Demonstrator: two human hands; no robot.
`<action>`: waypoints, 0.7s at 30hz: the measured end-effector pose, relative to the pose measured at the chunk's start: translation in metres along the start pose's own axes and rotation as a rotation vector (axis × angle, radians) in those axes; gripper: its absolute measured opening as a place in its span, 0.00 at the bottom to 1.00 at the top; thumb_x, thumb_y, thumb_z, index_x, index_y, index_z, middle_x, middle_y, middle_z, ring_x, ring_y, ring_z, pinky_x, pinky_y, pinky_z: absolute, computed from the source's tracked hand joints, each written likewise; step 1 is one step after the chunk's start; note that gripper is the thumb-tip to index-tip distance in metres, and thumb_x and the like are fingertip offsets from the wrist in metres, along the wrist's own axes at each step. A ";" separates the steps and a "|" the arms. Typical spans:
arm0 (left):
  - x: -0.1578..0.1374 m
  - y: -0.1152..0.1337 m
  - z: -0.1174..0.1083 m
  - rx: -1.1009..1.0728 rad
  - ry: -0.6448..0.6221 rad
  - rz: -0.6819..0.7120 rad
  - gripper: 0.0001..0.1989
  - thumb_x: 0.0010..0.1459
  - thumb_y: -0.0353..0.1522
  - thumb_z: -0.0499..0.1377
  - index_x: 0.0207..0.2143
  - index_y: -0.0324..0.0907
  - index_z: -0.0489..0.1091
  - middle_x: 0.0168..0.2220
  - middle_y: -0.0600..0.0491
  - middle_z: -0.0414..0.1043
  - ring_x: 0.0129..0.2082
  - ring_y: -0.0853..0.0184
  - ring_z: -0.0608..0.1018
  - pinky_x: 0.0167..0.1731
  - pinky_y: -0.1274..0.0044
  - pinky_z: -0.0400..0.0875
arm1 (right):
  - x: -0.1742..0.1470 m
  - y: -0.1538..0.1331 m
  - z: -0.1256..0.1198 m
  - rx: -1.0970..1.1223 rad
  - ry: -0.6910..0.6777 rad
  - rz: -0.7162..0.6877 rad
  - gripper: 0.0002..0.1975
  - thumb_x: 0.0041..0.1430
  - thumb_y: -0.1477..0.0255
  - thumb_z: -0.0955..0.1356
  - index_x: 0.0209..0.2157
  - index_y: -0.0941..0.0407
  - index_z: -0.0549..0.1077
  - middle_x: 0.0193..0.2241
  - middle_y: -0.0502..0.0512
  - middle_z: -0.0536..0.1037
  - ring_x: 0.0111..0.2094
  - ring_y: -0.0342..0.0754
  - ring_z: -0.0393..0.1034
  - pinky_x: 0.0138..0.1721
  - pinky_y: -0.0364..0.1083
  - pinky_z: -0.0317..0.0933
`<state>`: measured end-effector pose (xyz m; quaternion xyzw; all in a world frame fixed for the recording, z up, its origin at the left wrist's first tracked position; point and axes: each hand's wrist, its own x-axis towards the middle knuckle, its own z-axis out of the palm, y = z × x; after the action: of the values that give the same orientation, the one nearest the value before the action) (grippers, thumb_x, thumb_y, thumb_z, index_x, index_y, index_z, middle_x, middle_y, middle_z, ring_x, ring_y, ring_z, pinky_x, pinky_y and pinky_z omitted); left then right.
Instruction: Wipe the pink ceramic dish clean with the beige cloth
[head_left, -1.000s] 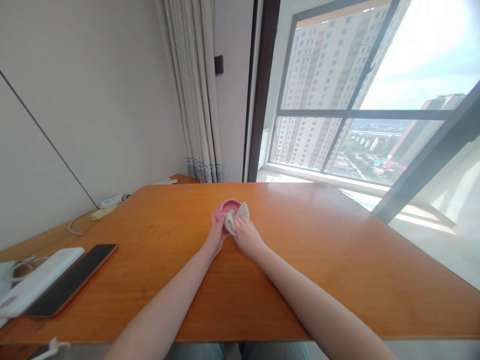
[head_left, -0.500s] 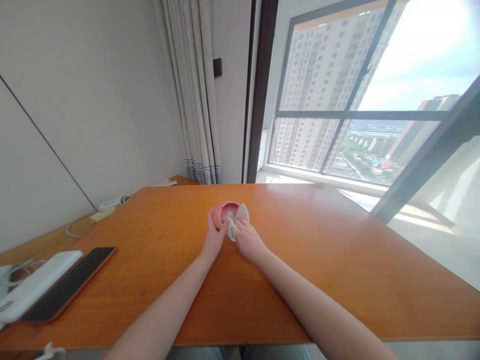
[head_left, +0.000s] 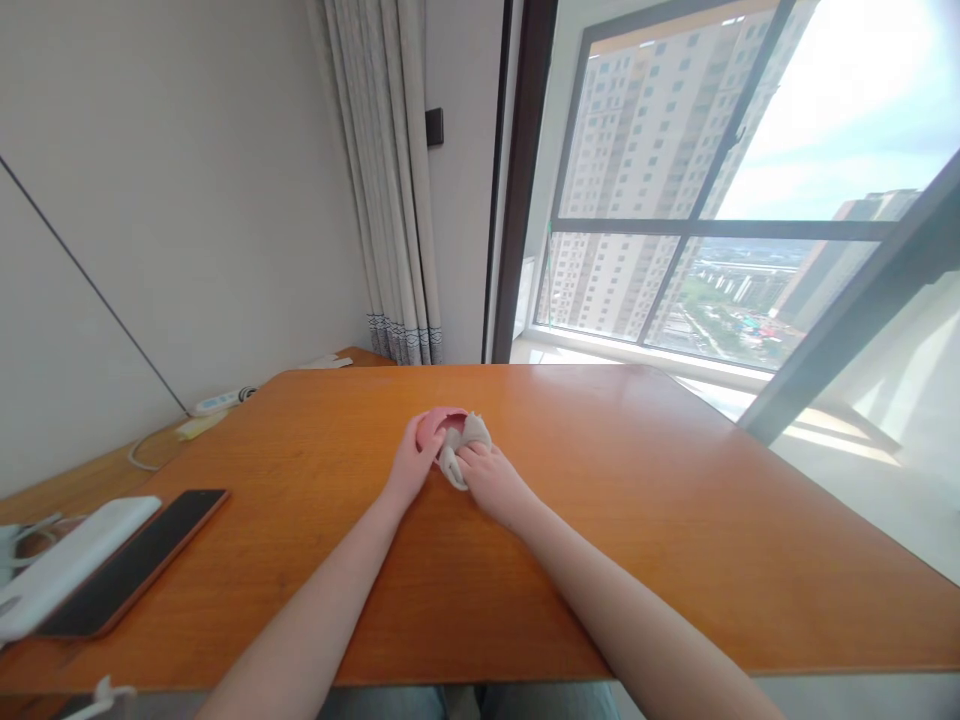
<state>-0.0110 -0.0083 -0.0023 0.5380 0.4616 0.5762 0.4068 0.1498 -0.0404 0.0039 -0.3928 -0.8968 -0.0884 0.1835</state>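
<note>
Mid-wipe: left hand [head_left: 409, 468] gripping pink bowl [head_left: 437, 427] on table [head_left: 637, 500], right hand [head_left: 489, 480] clutching cloth [head_left: 459, 449]; next, probably wiping round the rim.

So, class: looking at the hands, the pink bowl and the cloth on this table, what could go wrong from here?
1. The pink bowl is steadied only by the left hand; hard rubbing might make it slip across the smooth table.
2. The right hand bunches the cloth up, so parts of the bowl may get missed.
</note>
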 end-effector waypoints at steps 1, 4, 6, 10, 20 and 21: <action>-0.002 0.000 0.003 -0.045 -0.002 -0.039 0.28 0.49 0.40 0.62 0.52 0.44 0.61 0.48 0.47 0.69 0.51 0.59 0.70 0.53 0.67 0.61 | 0.001 0.000 0.002 0.000 0.016 0.023 0.09 0.60 0.77 0.60 0.40 0.56 0.69 0.34 0.56 0.71 0.41 0.50 0.61 0.44 0.49 0.56; -0.011 -0.001 0.015 -0.167 -0.047 -0.067 0.40 0.47 0.38 0.64 0.59 0.46 0.49 0.53 0.46 0.65 0.53 0.59 0.68 0.54 0.66 0.61 | 0.002 0.003 0.008 0.042 0.040 0.124 0.11 0.59 0.78 0.60 0.41 0.57 0.69 0.36 0.58 0.71 0.41 0.50 0.61 0.41 0.48 0.58; -0.017 -0.003 0.022 -0.183 -0.034 -0.026 0.41 0.46 0.38 0.65 0.60 0.48 0.49 0.59 0.48 0.58 0.58 0.60 0.63 0.57 0.69 0.57 | 0.001 0.005 0.011 0.087 0.029 0.160 0.13 0.57 0.79 0.60 0.43 0.58 0.69 0.38 0.58 0.71 0.41 0.50 0.60 0.40 0.47 0.59; -0.021 -0.008 0.026 -0.145 0.072 0.010 0.34 0.51 0.38 0.62 0.59 0.50 0.51 0.61 0.50 0.54 0.60 0.63 0.59 0.59 0.71 0.52 | 0.001 0.006 0.011 0.141 0.003 0.113 0.17 0.57 0.79 0.60 0.48 0.59 0.66 0.39 0.58 0.70 0.43 0.49 0.60 0.42 0.47 0.59; 0.002 0.008 -0.006 0.064 0.067 0.094 0.21 0.47 0.38 0.63 0.45 0.44 0.68 0.50 0.49 0.68 0.53 0.59 0.68 0.57 0.68 0.55 | 0.002 0.011 0.000 0.100 0.032 -0.092 0.08 0.61 0.76 0.61 0.41 0.55 0.69 0.36 0.53 0.72 0.44 0.47 0.62 0.48 0.47 0.56; 0.001 0.007 -0.005 0.062 0.070 0.067 0.21 0.47 0.39 0.64 0.43 0.44 0.68 0.47 0.49 0.70 0.51 0.59 0.69 0.55 0.67 0.57 | 0.002 0.011 0.001 0.092 0.031 -0.089 0.07 0.60 0.76 0.62 0.39 0.55 0.69 0.35 0.53 0.72 0.43 0.47 0.63 0.47 0.47 0.56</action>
<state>-0.0159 -0.0091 0.0044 0.5451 0.4750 0.5933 0.3539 0.1560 -0.0315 0.0034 -0.3421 -0.9137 -0.0611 0.2109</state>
